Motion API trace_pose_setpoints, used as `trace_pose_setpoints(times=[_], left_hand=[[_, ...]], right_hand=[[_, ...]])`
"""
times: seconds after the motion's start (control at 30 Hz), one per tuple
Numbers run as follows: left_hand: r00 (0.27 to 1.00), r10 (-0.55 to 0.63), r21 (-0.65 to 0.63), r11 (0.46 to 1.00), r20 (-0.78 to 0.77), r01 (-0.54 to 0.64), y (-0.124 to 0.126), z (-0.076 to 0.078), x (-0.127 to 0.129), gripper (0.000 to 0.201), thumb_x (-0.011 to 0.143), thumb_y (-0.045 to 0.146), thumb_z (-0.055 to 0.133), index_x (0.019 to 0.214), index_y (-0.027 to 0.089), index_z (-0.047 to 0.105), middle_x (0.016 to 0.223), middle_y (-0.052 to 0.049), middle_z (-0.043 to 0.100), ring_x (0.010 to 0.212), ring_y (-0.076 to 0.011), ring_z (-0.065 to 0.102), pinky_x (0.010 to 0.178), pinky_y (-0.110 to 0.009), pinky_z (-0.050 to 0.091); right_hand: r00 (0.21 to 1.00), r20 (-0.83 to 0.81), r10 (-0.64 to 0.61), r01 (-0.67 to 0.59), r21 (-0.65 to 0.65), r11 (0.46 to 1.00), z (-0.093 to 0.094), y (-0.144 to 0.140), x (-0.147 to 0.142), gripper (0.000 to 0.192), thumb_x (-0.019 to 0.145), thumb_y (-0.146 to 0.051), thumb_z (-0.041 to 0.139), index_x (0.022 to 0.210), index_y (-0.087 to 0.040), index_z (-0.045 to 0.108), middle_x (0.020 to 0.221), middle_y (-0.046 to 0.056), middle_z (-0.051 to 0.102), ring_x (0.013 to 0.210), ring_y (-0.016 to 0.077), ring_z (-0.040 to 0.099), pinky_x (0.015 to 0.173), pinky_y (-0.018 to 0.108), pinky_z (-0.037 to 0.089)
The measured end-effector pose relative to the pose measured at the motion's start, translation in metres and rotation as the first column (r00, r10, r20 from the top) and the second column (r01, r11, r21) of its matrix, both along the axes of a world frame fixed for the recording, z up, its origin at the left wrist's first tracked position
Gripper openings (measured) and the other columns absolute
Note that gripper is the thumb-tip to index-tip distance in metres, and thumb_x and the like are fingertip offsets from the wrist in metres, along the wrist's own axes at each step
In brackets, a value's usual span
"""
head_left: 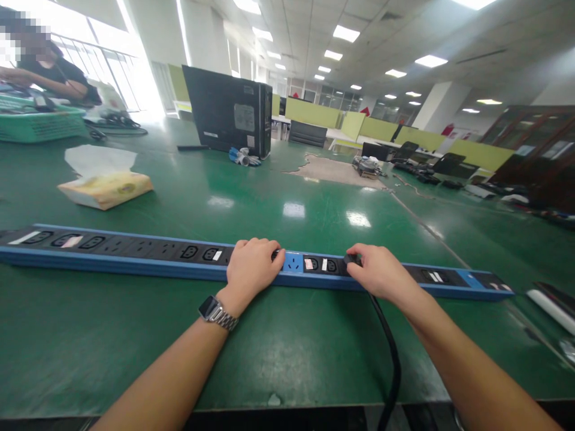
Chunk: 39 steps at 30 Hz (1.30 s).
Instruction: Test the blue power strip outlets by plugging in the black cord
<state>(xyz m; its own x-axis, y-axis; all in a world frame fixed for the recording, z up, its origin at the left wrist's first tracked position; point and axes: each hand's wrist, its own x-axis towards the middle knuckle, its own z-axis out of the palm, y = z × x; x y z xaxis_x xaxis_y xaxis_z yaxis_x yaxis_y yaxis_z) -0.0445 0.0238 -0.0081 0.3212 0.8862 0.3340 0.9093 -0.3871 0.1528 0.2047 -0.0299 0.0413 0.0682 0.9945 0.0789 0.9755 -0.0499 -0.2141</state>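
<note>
A long blue power strip point(117, 263) with black socket modules lies across the green table, from the left edge to the right. My left hand point(254, 266), with a watch point(218, 312) on its wrist, is wrapped over the strip near its middle, thumb beside a blue socket point(293, 262). Farther right, my right hand point(380, 269) pinches a black plug point(353, 260) at the strip's sockets; whether it is fully seated I cannot tell. From below that hand a black cable point(392, 347) runs down over the table's front edge.
A tissue pack point(108, 185) sits behind the strip at left. Farther back are a black computer case point(227, 111), gloves point(245, 157) and a green basket point(40, 123), with another person point(58, 72) beside it. Dark items point(554, 308) lie at the right edge.
</note>
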Motion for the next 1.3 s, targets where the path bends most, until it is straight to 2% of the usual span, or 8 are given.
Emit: trace_pose_setpoints(times=[0.2,0.43,0.67,0.8,0.9,1.03,1.13,1.3], left_hand=[[1.000,-0.007,0.005,1.000,-0.001,0.007,-0.001,0.000,0.000,0.039,0.093,0.040,0.038,0.092,0.025,0.073,0.091,-0.007,0.074,0.090,-0.0243,0.064,0.084,-0.039,0.039],[1.000,-0.008,0.012,1.000,-0.001,0.008,-0.001,0.000,0.000,0.039,0.093,0.040,0.037,0.092,0.024,0.073,0.090,-0.007,0.074,0.091,-0.0241,0.064,0.083,-0.039,0.038],[1.000,-0.012,0.008,1.000,0.007,0.011,0.000,-0.001,-0.001,0.039,0.093,0.040,0.038,0.092,0.025,0.073,0.092,-0.006,0.074,0.091,-0.0245,0.064,0.083,-0.039,0.039],[1.000,-0.004,0.004,1.000,0.006,0.004,0.000,0.000,0.000,0.038,0.093,0.040,0.038,0.092,0.025,0.073,0.092,-0.006,0.074,0.092,-0.0241,0.064,0.083,-0.039,0.039],[1.000,0.005,0.003,1.000,0.002,-0.005,-0.001,0.000,0.000,0.038,0.092,0.040,0.039,0.091,0.025,0.073,0.092,-0.006,0.074,0.091,-0.0240,0.064,0.083,-0.039,0.039],[1.000,0.006,0.007,1.000,0.007,-0.006,0.000,0.000,0.001,0.037,0.092,0.040,0.039,0.090,0.024,0.073,0.091,-0.006,0.074,0.090,-0.0243,0.064,0.082,-0.039,0.039],[1.000,-0.004,0.016,1.000,0.007,0.004,0.000,-0.001,0.001,0.038,0.092,0.040,0.038,0.090,0.025,0.073,0.091,-0.006,0.074,0.090,-0.0251,0.064,0.082,-0.040,0.039],[1.000,0.002,0.004,1.000,-0.005,-0.002,0.000,0.000,0.000,0.038,0.092,0.041,0.038,0.091,0.025,0.073,0.092,-0.006,0.074,0.090,-0.0247,0.064,0.081,-0.039,0.039]], right_hand=[[0.971,-0.240,-0.015,0.007,-0.036,0.999,-0.008,-0.005,0.009,0.039,0.077,-0.032,0.051,0.106,-0.015,0.071,0.064,0.001,0.062,0.058,0.0141,0.052,0.055,0.025,0.034],[0.992,-0.107,-0.068,0.073,0.050,0.996,-0.013,-0.011,-0.006,0.040,0.078,-0.031,0.050,0.111,-0.016,0.067,0.074,0.004,0.067,0.064,0.0157,0.055,0.062,0.026,0.036],[0.979,-0.182,-0.088,0.073,-0.089,0.993,-0.009,0.004,0.005,0.036,0.076,-0.031,0.053,0.102,-0.013,0.071,0.069,0.004,0.066,0.063,0.0158,0.056,0.059,0.026,0.037],[0.991,-0.090,-0.104,0.107,0.028,0.994,-0.020,-0.008,-0.004,0.040,0.080,-0.032,0.050,0.111,-0.014,0.068,0.080,0.007,0.069,0.072,0.0179,0.060,0.064,0.027,0.039],[0.981,-0.171,-0.087,0.100,0.067,0.993,-0.018,-0.018,-0.003,0.041,0.082,-0.036,0.050,0.112,-0.015,0.068,0.073,0.005,0.068,0.065,0.0170,0.059,0.062,0.028,0.039],[0.900,-0.419,-0.121,0.222,0.202,0.954,0.009,-0.032,0.029,0.050,0.080,-0.049,0.052,0.113,-0.015,0.067,0.060,0.002,0.064,0.050,0.0149,0.052,0.050,0.026,0.037],[0.890,-0.422,-0.174,0.275,0.192,0.942,0.023,-0.041,0.060,0.054,0.076,-0.052,0.056,0.116,-0.017,0.067,0.060,0.002,0.065,0.049,0.0153,0.053,0.048,0.026,0.037],[0.959,-0.252,-0.131,0.156,0.083,0.984,0.001,-0.037,0.089,0.047,0.075,-0.051,0.055,0.101,-0.017,0.074,0.061,0.003,0.066,0.052,0.0163,0.057,0.051,0.027,0.040]])
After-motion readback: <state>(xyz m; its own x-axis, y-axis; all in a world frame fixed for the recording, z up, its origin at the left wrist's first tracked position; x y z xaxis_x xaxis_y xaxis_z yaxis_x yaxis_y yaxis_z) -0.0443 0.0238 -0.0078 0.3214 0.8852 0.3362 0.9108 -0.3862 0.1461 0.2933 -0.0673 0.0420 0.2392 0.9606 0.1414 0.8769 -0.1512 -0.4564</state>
